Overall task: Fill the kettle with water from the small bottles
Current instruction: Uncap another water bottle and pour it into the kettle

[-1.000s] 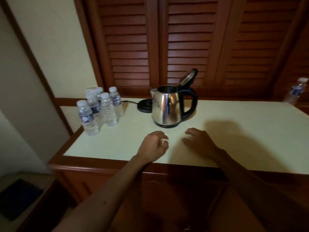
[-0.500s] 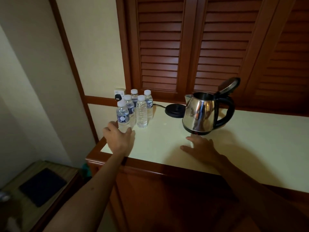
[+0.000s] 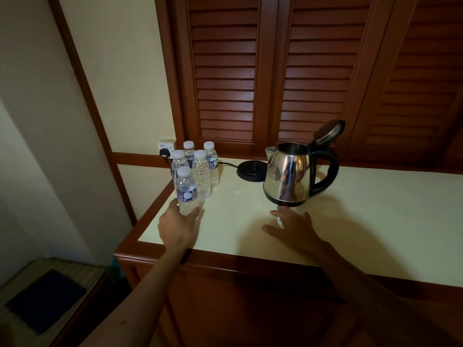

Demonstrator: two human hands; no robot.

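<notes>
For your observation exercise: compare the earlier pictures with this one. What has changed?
The left hand moved left from the table's front to the nearest bottle and now grips its base. The right hand stays flat before the kettle, lid open.

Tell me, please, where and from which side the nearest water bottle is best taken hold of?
Grip the nearest bottle around its lower body, under the label, coming from the front with the left hand, which is already there. It stands upright at the table's front-left, and the other bottles crowd close behind it, so only the near side is free. The capped neck is narrower and likely less steady.
</notes>
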